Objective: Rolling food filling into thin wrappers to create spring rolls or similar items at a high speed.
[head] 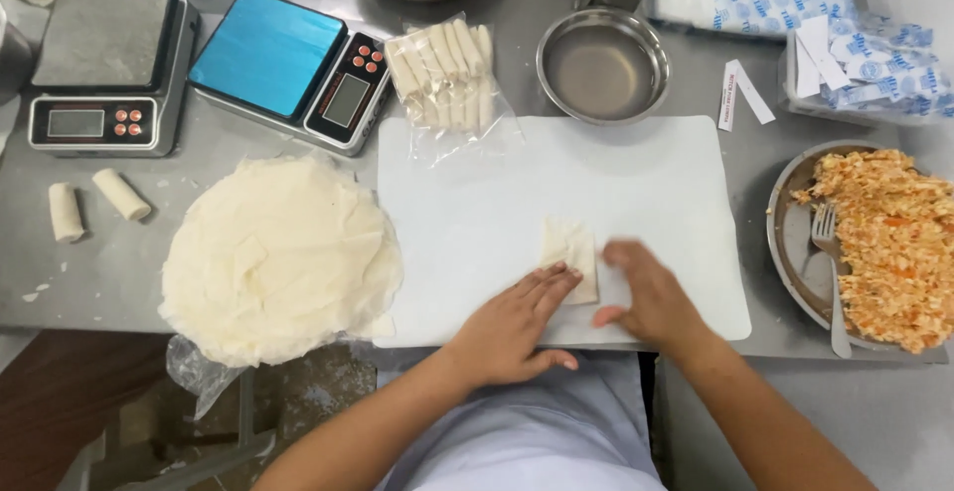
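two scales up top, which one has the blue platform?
The right-hand digital scale, angled beside the clear bag of rolls. Its weighing platform is bright blue; the left scale has a dull grey steel platform.

Bench clutter all round.
Two digital scales (288, 69) top left, round stack of pale wrappers (278, 252), empty steel bowl (603, 64), fork (828, 252) in shredded orange filling (889, 243).

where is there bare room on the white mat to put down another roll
Bare mat lies left of the folded wrapper, toward the wrapper stack, and right of the right hand, toward the filling plate. The top edge is crowded by the bagged rolls and steel bowl.
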